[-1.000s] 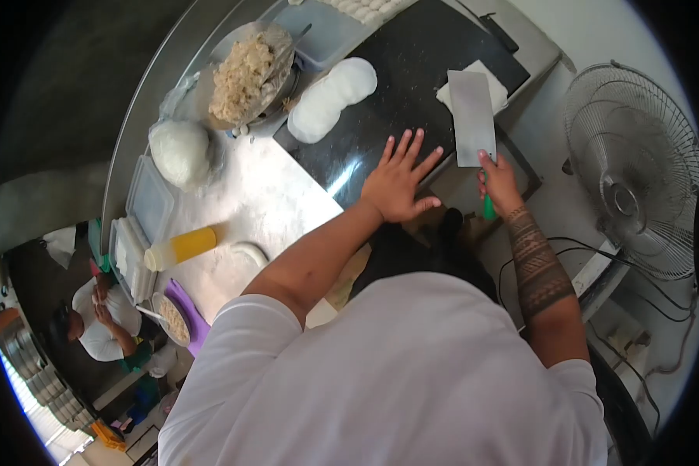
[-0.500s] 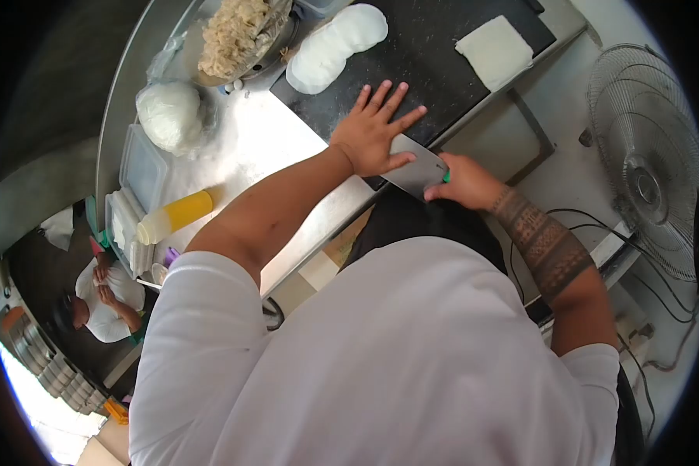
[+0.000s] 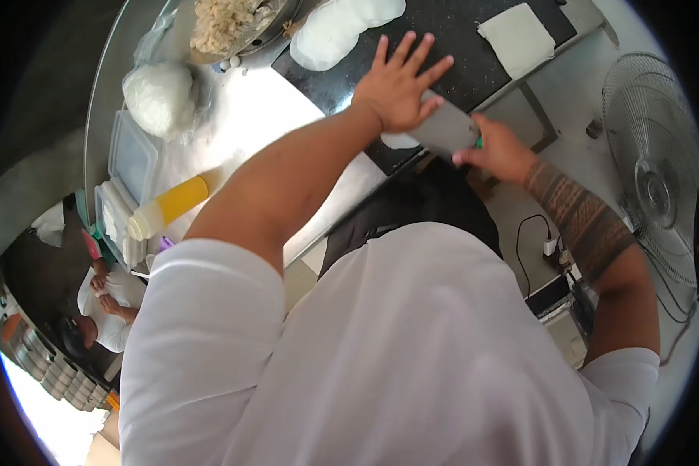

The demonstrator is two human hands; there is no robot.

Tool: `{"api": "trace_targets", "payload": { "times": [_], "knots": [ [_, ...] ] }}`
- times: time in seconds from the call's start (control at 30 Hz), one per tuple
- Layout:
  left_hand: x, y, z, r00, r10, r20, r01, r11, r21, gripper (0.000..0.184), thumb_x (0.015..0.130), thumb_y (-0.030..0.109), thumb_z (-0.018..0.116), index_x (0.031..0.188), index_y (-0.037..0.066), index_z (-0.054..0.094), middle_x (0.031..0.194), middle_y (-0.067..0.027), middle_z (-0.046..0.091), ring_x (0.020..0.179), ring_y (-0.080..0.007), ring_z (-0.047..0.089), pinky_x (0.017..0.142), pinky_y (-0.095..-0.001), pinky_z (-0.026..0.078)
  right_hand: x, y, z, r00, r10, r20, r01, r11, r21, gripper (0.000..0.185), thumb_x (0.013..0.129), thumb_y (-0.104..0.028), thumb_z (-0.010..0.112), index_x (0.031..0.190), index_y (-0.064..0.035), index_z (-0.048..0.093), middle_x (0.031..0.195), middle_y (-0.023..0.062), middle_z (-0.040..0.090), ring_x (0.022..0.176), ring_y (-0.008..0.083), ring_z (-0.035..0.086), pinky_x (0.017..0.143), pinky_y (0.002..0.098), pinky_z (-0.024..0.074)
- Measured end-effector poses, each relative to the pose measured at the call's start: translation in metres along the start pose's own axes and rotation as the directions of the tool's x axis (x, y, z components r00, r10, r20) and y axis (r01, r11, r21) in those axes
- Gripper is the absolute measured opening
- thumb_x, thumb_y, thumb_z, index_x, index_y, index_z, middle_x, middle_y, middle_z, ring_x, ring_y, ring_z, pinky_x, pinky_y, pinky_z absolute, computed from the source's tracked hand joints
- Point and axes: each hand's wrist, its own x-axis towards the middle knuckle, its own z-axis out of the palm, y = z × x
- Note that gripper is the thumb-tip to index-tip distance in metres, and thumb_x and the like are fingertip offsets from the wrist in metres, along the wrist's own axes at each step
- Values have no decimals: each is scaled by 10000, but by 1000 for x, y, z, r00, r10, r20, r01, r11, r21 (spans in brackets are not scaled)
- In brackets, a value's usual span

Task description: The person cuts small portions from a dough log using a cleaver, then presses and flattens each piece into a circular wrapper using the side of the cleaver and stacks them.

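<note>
My right hand (image 3: 502, 148) is closed around the green handle of a cleaver (image 3: 449, 126) with a broad, flat metal blade. My left hand (image 3: 398, 87) is spread over the blade's far end, its fingers stretched out above the black board (image 3: 450, 58). A pale, thin round of dough (image 3: 400, 140) shows beside the blade, below my left wrist; the rest of it is hidden. Farther up the board, several thin white dough rounds (image 3: 324, 39) overlap in a row. At the board's right lies a folded white cloth (image 3: 517, 41).
Left on the steel table (image 3: 248, 116) are a bowl of pale filling (image 3: 224, 27), a plastic-wrapped white lump (image 3: 160, 99), a yellow squeeze bottle (image 3: 180, 200) and clear containers (image 3: 134, 153). A fan (image 3: 652, 186) stands at right. Another person (image 3: 105, 307) is at lower left.
The view has shifted slightly. Both hands and the cleaver have moved up and to the right, the right hand more. Part of the dough round now shows beside the blade.
</note>
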Motion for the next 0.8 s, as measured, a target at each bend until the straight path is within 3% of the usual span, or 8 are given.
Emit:
{"api": "trace_targets", "payload": {
  "times": [0.17,0.27,0.43,0.53,0.63,0.73,0.77,0.8],
  "knots": [
    [30,-45,10,972,167,-166,-166,986,19,750,1014,610,513,1679,323,316,1746,-185,248,1595,-429,251,1262,-662,203,17,-34,-24,995,-40,-95,34,997,-63,690,818,-410,889,1254,45,607,1103,252,726,1039,408,718,902,461,559],
    [1,-17,3,964,264,36,-265,964,4,792,999,661,502,1686,323,300,1748,-193,238,1603,-429,236,1270,-661,180,-15,-18,27,999,-45,-22,50,944,326,670,813,-382,901,1250,41,619,1134,239,731,1040,417,717,912,472,558],
    [-7,33,-1,959,269,84,-258,959,-118,889,936,724,541,1691,329,289,1748,-206,227,1605,-446,224,1271,-672,157,-62,-3,62,983,35,-182,-15,994,110,693,837,-386,889,1295,36,585,1161,258,714,1101,436,697,956,472,547],
    [17,18,2,962,268,44,-266,962,-54,885,925,740,544,1681,342,314,1744,-192,245,1603,-440,228,1249,-712,156,-43,-18,23,975,223,-10,-221,969,114,718,840,-401,883,1308,42,566,1204,283,693,1147,435,683,971,477,538],
    [34,-2,4,966,253,-51,-254,967,-9,884,916,729,573,1671,334,337,1739,-175,269,1598,-429,248,1230,-736,165,-16,11,19,973,-52,-223,73,993,88,715,828,-422,882,1276,51,585,1127,268,716,1083,427,707,910,479,552],
    [54,-36,9,954,249,-168,-252,968,3,904,895,720,626,1662,325,353,1736,-180,277,1599,-434,245,1255,-689,170,11,-14,-12,976,-3,-218,-9,998,-55,688,811,-414,892,1245,47,621,1125,258,725,1096,420,709,945,474,550],
    [58,-35,-15,962,263,-75,-266,964,-25,933,873,672,654,1613,151,432,1676,-292,317,1546,-498,303,1233,-704,204,9,-25,-13,978,28,-207,-32,999,-14,684,820,-404,887,1259,48,621,1144,256,723,1105,401,708,948,462,549],
    [55,-34,-16,949,297,-101,-304,951,-55,927,876,686,655,1629,206,407,1696,-261,300,1566,-475,278,1246,-691,188,2,-37,-11,980,66,-187,-61,998,30,681,829,-395,882,1274,50,621,1162,253,722,1115,383,708,951,451,547]
  ]
}}
